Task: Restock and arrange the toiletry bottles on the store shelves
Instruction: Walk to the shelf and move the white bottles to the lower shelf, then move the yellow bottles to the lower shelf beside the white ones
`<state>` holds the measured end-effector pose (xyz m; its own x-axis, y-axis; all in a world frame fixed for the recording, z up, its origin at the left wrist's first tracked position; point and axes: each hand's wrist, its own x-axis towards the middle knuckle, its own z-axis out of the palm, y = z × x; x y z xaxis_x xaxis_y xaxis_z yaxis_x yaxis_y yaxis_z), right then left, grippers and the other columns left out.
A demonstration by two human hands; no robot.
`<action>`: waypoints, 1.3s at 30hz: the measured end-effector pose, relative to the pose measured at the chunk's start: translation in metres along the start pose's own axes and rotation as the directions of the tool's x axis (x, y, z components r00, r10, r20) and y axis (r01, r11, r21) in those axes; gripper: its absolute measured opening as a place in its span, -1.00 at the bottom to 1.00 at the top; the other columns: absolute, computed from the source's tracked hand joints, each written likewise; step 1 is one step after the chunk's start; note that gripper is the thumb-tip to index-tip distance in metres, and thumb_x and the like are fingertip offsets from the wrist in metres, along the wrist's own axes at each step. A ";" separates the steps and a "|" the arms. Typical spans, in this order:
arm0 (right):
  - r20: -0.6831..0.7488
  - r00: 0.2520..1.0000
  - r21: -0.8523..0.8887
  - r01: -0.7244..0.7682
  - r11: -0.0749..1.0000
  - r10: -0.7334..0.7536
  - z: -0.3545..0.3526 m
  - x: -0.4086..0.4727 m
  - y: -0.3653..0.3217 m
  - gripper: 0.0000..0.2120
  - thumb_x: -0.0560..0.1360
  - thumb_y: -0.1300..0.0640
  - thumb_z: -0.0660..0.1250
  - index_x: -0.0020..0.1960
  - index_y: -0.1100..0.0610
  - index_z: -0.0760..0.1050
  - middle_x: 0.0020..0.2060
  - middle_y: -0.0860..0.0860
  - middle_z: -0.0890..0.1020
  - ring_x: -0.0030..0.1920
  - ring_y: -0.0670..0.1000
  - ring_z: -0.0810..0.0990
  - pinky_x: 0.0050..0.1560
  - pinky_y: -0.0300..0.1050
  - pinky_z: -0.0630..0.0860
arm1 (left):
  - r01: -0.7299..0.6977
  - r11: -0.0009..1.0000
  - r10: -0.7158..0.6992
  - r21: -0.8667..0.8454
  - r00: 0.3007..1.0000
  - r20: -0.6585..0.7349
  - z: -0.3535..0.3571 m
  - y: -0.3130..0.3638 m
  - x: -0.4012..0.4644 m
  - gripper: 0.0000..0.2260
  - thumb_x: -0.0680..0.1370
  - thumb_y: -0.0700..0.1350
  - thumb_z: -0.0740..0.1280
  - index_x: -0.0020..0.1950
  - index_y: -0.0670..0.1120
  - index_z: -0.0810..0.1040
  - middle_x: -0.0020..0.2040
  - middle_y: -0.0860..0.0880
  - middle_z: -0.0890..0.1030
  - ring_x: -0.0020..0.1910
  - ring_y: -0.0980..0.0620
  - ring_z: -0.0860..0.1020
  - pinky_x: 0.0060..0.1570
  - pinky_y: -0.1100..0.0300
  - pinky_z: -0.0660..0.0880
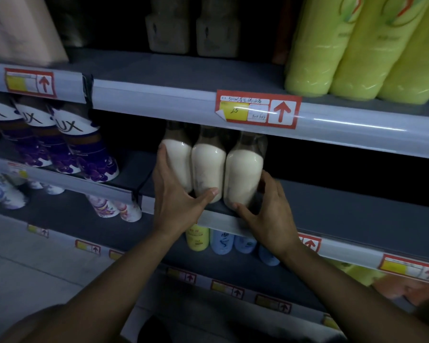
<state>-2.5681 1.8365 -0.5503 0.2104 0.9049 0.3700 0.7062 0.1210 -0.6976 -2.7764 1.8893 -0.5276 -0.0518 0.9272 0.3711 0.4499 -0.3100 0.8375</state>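
While both hands (223, 196) flank them, three clear bottles (209, 167) hold cream liquid

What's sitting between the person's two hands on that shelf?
In the head view, three cream-filled bottles stand side by side between the left hand and the right hand, which touch the outer bottles.
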 end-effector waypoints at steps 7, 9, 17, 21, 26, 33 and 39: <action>-0.004 0.999 -0.099 0.039 0.994 -0.040 -0.037 -0.021 0.005 -0.31 0.48 -0.19 0.51 0.49 0.01 0.32 0.18 -0.12 0.42 0.24 -0.02 0.50 0.18 -0.21 0.42 | -0.080 0.995 0.090 0.062 0.977 -0.195 -0.004 0.012 -0.027 -0.10 0.34 -0.17 0.65 0.57 -0.08 0.24 0.40 -0.10 0.39 0.38 -0.04 0.39 0.33 0.08 0.38; -0.010 0.999 -0.118 0.047 0.992 -0.048 -0.052 -0.031 0.008 -0.37 0.50 -0.15 0.50 0.46 0.06 0.38 0.18 -0.07 0.46 0.21 -0.02 0.54 0.16 -0.17 0.48 | -0.115 0.991 0.127 0.063 0.967 -0.219 -0.005 0.018 -0.034 -0.27 0.37 -0.21 0.62 0.46 -0.12 0.36 0.25 -0.05 0.44 0.25 -0.07 0.45 0.25 -0.04 0.46; -0.096 0.988 -0.111 0.113 0.987 -0.124 -0.121 -0.063 -0.009 -0.61 0.53 -0.06 0.44 0.31 -0.02 0.48 0.09 -0.12 0.51 0.06 -0.11 0.59 0.06 -0.10 0.58 | -0.310 0.951 0.309 0.011 0.941 -0.138 -0.010 0.072 -0.073 -0.60 0.44 -0.25 0.49 0.20 0.00 0.48 0.09 0.04 0.45 0.07 0.02 0.52 0.05 -0.01 0.54; -0.159 0.965 -0.123 0.190 0.974 -0.209 -0.158 -0.068 -0.037 -0.67 0.55 -0.11 0.36 0.28 -0.06 0.47 0.05 -0.19 0.48 0.08 -0.19 0.56 0.04 -0.15 0.57 | -0.445 0.895 0.445 0.023 0.892 -0.077 -0.016 0.120 -0.078 -0.68 0.42 -0.13 0.37 0.17 0.03 0.49 0.09 0.08 0.48 0.08 0.07 0.53 0.05 0.16 0.51; -0.238 0.932 -0.134 0.248 0.960 -0.274 -0.197 -0.067 -0.070 -0.67 0.56 -0.06 0.40 0.28 -0.05 0.47 0.05 -0.20 0.49 0.10 -0.18 0.55 0.08 -0.11 0.58 | -0.524 0.852 0.516 -0.020 0.844 -0.145 -0.020 0.185 -0.072 -0.71 0.43 -0.19 0.41 0.13 -0.02 0.53 0.06 0.10 0.49 0.07 0.22 0.52 0.09 0.45 0.39; -0.333 0.906 -0.144 0.225 0.964 -0.262 -0.234 -0.063 -0.089 -0.60 0.54 -0.19 0.30 0.30 -0.04 0.46 0.09 -0.18 0.51 0.14 -0.18 0.56 0.16 -0.05 0.58 | -0.555 0.831 0.555 0.035 0.826 -0.093 -0.022 0.234 -0.041 -0.65 0.49 -0.23 0.47 0.22 0.02 0.51 0.12 0.10 0.47 0.04 0.14 0.52 0.06 0.19 0.48; -0.361 0.896 -0.170 0.207 0.963 -0.256 -0.257 -0.052 -0.098 -0.59 0.56 -0.07 0.41 0.35 0.01 0.45 0.12 -0.14 0.51 0.10 -0.16 0.52 0.13 -0.09 0.56 | -0.508 0.860 0.510 0.044 0.859 -0.048 -0.016 0.252 -0.020 -0.63 0.52 -0.12 0.49 0.27 0.05 0.49 0.15 0.12 0.45 0.08 0.15 0.50 -0.03 0.16 0.48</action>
<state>-2.4747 1.6728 -0.3435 0.2519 0.6326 0.7324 0.8390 0.2345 -0.4911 -2.6763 1.7890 -0.3171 0.1420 0.6281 0.7651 0.4524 -0.7286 0.5142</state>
